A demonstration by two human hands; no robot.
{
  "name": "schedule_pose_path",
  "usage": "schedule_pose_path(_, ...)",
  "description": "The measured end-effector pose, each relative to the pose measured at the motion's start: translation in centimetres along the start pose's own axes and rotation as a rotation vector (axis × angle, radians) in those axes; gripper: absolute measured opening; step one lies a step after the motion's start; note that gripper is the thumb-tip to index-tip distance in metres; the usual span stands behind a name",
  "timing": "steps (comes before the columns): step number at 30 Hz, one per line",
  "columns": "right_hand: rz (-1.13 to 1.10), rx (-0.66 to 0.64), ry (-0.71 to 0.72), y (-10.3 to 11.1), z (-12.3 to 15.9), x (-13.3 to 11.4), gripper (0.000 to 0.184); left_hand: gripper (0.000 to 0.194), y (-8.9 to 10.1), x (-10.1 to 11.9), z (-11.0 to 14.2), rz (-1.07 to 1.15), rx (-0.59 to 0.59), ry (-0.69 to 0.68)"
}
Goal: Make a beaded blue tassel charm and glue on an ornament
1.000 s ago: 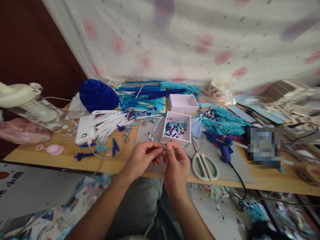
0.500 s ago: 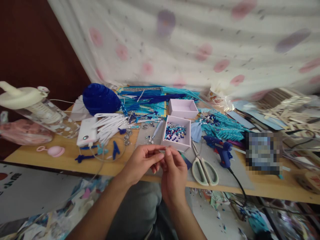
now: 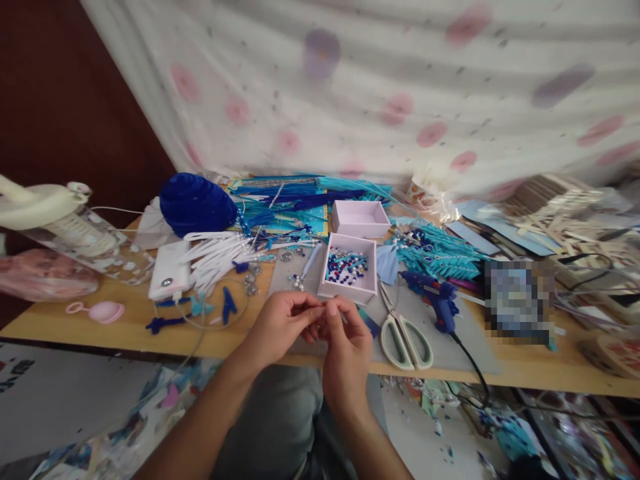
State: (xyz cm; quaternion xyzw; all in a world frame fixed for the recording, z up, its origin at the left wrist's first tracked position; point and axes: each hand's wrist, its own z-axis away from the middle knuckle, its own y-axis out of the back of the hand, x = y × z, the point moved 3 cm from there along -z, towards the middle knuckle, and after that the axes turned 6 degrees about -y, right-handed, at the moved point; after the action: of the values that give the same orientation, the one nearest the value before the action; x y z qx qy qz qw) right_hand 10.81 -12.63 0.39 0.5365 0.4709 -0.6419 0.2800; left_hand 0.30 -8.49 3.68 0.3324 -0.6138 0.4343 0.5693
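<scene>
Left hand [image 3: 283, 327] and right hand [image 3: 347, 343] meet fingertip to fingertip over the near edge of the desk [image 3: 125, 320], each grip pinched narrow on a tiny bead, too small to identify, just in front of the bead box [image 3: 348, 269]. Step in hand looks like fine assembly; next move likely calls for steady alignment between fingertips, with scissors [image 3: 405, 340] and glue gun [image 3: 434, 297] lying near on the right.
</scene>
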Motion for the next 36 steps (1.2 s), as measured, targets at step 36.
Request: schedule_pose_path(36, 0.056, 0.014, 0.098, -0.3, -1.0, -2.0, 0.009, 0.033, -1.3, -1.8, 0.6, 0.390, 0.348, -0.087)
